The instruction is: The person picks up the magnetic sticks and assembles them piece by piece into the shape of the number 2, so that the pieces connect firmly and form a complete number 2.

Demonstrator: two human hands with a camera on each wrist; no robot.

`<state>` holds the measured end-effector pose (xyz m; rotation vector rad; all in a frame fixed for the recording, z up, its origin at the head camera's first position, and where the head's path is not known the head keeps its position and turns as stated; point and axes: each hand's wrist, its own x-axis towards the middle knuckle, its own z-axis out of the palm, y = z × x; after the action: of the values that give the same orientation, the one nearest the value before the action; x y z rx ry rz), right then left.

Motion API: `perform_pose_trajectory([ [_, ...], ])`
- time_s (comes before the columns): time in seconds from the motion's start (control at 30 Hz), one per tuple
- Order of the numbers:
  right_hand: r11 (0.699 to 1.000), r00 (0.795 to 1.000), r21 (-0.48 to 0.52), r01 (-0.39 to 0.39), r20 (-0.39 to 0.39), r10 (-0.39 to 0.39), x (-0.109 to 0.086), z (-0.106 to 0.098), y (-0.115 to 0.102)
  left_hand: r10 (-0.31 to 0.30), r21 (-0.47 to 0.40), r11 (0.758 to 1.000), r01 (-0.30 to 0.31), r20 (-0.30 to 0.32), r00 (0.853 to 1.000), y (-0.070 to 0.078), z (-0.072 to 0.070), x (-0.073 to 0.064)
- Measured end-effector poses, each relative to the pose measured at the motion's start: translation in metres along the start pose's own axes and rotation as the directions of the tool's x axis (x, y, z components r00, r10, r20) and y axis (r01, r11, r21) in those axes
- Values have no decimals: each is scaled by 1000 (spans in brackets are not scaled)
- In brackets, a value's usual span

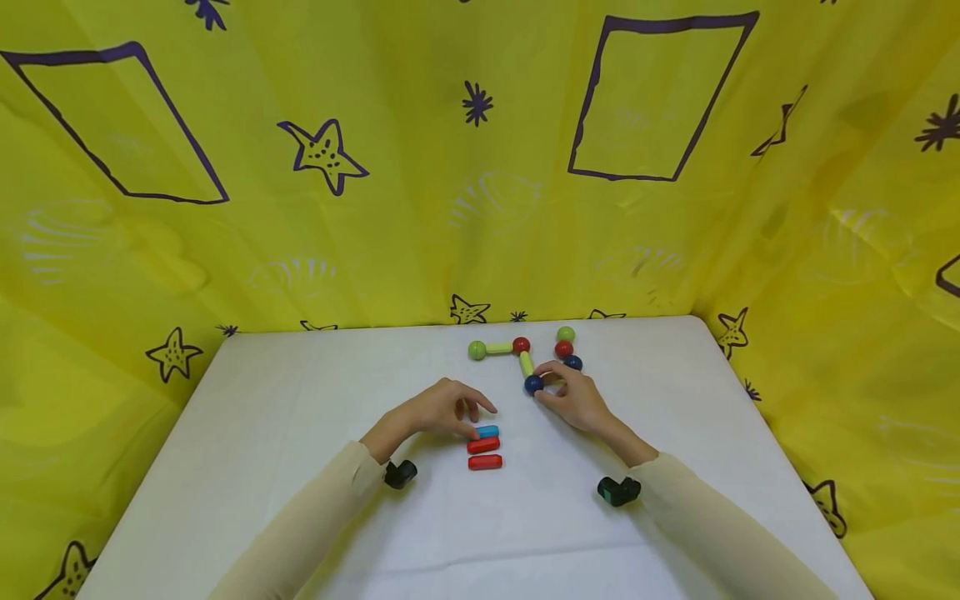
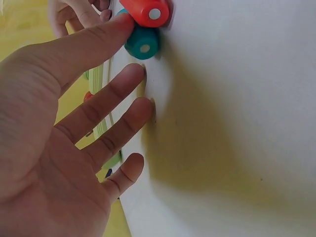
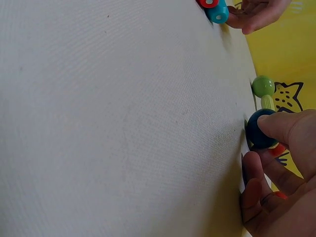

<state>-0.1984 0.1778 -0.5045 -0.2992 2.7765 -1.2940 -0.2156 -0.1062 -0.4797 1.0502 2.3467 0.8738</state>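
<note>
In the head view, my right hand (image 1: 573, 402) pinches a dark blue ball (image 1: 533, 384) between thumb and fingers. That ball sits at the near end of a light green rod (image 1: 527, 363), which runs to a red ball (image 1: 521, 345). Another light green rod (image 1: 498, 349) links the red ball to a green ball (image 1: 477, 350). My left hand (image 1: 442, 408) hovers low with spread fingers, its thumb tip at a blue rod (image 1: 487, 432). Beside the blue rod lies a red rod (image 1: 483, 446), and nearer me a second red rod (image 1: 485, 462). In the left wrist view, the thumb (image 2: 111, 37) overlaps the blue rod.
Behind my right hand stand a loose green ball (image 1: 566, 334), a red ball (image 1: 564, 349) and a dark blue ball (image 1: 573, 363). A yellow patterned curtain (image 1: 405, 208) hangs around the white table (image 1: 300, 392) at its back and sides.
</note>
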Motion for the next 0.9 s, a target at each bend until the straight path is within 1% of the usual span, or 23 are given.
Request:
perform_pose_trajectory([
  [0.23, 1000, 1000, -4, -8, 3, 8, 0, -1, 0, -10, 36, 999, 10, 17, 1000, 2, 2, 4],
  [0.43, 1000, 1000, -18, 22, -6, -22, -1, -1, 0, 11, 50, 999, -12, 29, 1000, 4, 4, 8],
  [0.53, 1000, 1000, -17, 24, -6, -24, -1, -1, 1, 16, 54, 998, -18, 33, 999, 4, 5, 9],
  [0.9, 1000, 1000, -20, 9, -9, -9, -1, 0, 0, 25, 42, 999, -26, 14, 1000, 3, 8, 8],
])
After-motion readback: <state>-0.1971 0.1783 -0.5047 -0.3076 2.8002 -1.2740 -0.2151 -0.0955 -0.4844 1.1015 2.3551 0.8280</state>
